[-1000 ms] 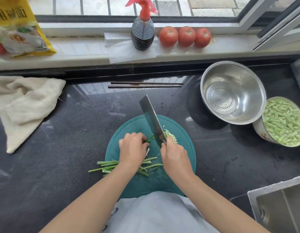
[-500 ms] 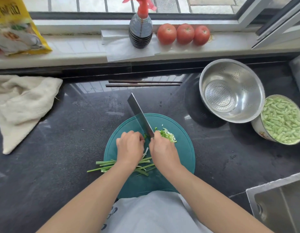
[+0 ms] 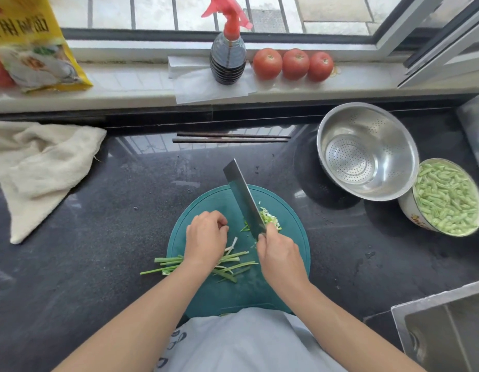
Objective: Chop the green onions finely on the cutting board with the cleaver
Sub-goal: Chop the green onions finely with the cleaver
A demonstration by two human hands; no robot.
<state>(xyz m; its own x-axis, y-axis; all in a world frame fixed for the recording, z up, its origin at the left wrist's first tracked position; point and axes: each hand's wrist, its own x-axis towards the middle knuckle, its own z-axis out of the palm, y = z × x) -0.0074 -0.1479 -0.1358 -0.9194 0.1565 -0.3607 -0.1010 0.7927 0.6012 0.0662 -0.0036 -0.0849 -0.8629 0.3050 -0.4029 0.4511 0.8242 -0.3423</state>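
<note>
A round teal cutting board (image 3: 292, 224) lies on the dark counter in front of me. My right hand (image 3: 280, 253) grips the handle of the cleaver (image 3: 243, 196), whose blade slants away to the upper left over the board. A small pile of chopped green onion (image 3: 270, 218) lies just right of the blade. My left hand (image 3: 206, 236) rests curled on the board, a gap apart from the blade. Uncut green onion stalks (image 3: 233, 261) lie across the board under my left wrist, some reaching past the board's left edge.
A steel colander (image 3: 367, 151) and a bowl of cut green beans (image 3: 447, 197) stand at the right. Chopsticks (image 3: 230, 138) lie behind the board, a cloth (image 3: 42, 162) at the left. A spray bottle (image 3: 227, 57) and three tomatoes (image 3: 294, 64) sit on the sill. A sink corner (image 3: 442, 328) shows lower right.
The cleaver and my right hand have shifted back to the right, away from my left hand. The gap between blade and left fingers has widened; a few short green pieces show there.
</note>
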